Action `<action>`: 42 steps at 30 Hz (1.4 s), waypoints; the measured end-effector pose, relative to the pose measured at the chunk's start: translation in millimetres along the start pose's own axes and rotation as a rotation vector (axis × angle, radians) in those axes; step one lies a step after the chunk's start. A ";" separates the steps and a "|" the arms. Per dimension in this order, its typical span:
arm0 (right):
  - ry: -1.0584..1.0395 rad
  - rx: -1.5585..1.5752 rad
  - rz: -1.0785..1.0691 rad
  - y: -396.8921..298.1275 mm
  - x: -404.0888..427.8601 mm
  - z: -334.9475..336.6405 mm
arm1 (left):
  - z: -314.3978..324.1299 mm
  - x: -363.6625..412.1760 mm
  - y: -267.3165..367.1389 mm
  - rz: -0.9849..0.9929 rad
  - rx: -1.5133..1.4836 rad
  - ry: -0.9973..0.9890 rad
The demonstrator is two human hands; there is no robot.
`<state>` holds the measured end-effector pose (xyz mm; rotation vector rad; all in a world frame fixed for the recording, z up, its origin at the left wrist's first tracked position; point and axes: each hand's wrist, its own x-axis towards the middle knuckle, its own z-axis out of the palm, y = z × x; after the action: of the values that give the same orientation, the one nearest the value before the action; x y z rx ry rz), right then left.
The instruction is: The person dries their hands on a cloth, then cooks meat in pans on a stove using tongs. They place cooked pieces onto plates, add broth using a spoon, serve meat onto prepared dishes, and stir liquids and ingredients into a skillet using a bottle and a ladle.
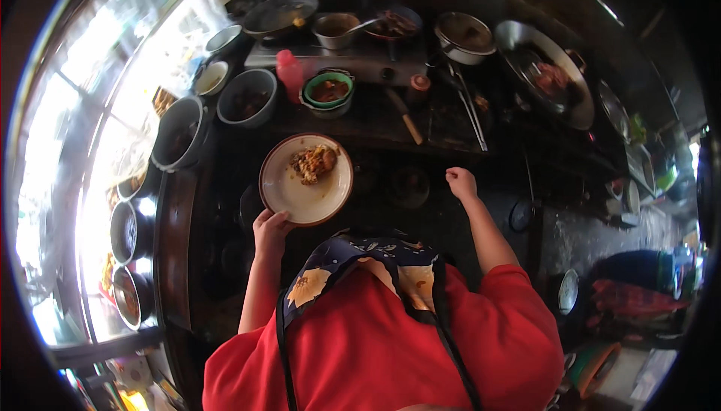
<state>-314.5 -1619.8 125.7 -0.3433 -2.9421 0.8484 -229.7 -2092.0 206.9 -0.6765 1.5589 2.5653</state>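
My left hand [272,229] grips the lower rim of a cream plate with a brown edge [293,200]. A reddish-brown portion of food [314,164] lies towards the plate's upper part. Out to the right, my right hand [462,183] is loosely curled with nothing visible in it. Beyond the hands, a wooden-handled knife [413,128] and metal tongs [472,108] rest on the dark counter. A green bowl of reddish food [330,90] sits in a pail near a pink bottle [290,73].
A stove [360,65] at the back bears a wok [280,15], a pot [336,31] and a pan of dark food [396,23]. Grey tubs [246,98] stand left of it. At right are a lidless pot [465,38] and a large metal basin with meat [580,95]. Bowls [125,232] line the window side.
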 end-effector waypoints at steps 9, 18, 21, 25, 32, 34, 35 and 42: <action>0.055 -0.240 0.489 33.9 59.4 -37.4 | 105.8 94.2 -5.5 -0.167 0.067 -0.345; -0.044 -0.249 0.475 60.8 157.0 -35.6 | 181.0 172.7 -27.5 -0.273 0.314 -0.515; 0.096 -0.204 0.504 49.6 150.5 -42.1 | 194.4 189.8 -35.4 -0.290 0.384 -0.581; 0.140 -0.051 0.564 46.8 82.5 -52.0 | 226.8 196.1 -55.5 -0.280 0.470 -0.731; 0.657 0.101 0.594 36.2 -212.8 -63.7 | 294.0 116.7 -112.0 -0.448 0.695 -1.059; 0.681 0.224 0.643 5.5 -281.0 -84.4 | 305.3 83.0 -138.9 -0.525 0.683 -1.056; 0.702 0.239 0.717 -17.2 -314.8 -88.6 | 305.6 68.8 -151.7 -0.543 0.751 -1.104; 0.598 0.166 1.146 -118.2 -515.5 -138.5 | 357.3 -117.5 -260.2 -0.743 0.881 -1.568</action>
<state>180.5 -1763.5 307.8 -1.9285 -1.9229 0.7974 -171.1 -1639.4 177.5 0.6316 1.1270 0.9261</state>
